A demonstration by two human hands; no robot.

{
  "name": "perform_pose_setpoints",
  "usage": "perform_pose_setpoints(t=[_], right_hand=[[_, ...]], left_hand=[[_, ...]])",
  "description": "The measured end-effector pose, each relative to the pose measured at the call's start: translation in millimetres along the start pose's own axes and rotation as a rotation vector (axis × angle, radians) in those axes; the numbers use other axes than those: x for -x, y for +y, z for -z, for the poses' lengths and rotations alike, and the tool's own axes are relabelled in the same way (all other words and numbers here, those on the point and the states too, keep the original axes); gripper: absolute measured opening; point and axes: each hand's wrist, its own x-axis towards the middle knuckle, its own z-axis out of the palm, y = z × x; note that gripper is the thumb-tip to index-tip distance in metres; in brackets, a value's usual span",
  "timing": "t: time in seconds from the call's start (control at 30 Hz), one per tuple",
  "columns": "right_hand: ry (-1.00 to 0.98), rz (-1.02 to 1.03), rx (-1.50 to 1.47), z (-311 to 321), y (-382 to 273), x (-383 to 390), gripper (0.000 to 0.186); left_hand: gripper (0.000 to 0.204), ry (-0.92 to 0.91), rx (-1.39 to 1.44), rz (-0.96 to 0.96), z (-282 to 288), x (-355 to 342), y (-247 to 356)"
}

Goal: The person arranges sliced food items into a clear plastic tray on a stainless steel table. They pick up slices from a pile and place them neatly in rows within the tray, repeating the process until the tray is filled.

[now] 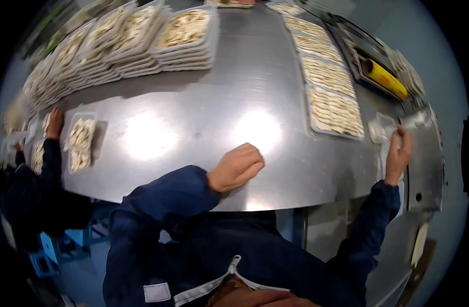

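My left hand [237, 168] rests in a loose fist near the front edge of the steel table [193, 123], and nothing shows in it. At the right end, my right hand [398, 156] has its thumb and fingertips drawn close together beside a small clear plastic tray [382, 128] with pale contents. Whether anything is pinched there I cannot make out. Just left of that hand, a clear tray [336, 111] holds neat rows of pale, flat food pieces. More filled trays [316, 48] run in a line behind it.
Stacked trays [186, 30] of pale pieces fill the back left. A co-worker's hand [55, 123] is near small filled trays [81, 140] at the left. A yellow cylinder [385, 79] lies in a dark machine at the right, behind a steel surface [423, 163]. Blue crates [63, 248] stand below the table.
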Motion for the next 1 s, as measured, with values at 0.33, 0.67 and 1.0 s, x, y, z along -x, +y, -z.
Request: perform_pose_setpoints(t=[0.33, 0.67, 1.0], right_hand=[[-0.404, 0.271, -0.447, -199.0, -181.4, 47.8, 0.009], [-0.593, 0.103, -0.583, -252.5, -173.1, 83.6, 0.007], [-0.662, -0.031, -0.746, -251.4, -172.6, 83.3, 0.007]], left_hand=[[0.006, 0.566, -0.113, 0.102, 85.0, -11.9, -20.6], [0.019, 0.820, 0.658, 0.738, 233.0, -29.4, -110.2], [0.019, 0.905, 0.627, 0.758, 229.2, -63.3, -143.2]])
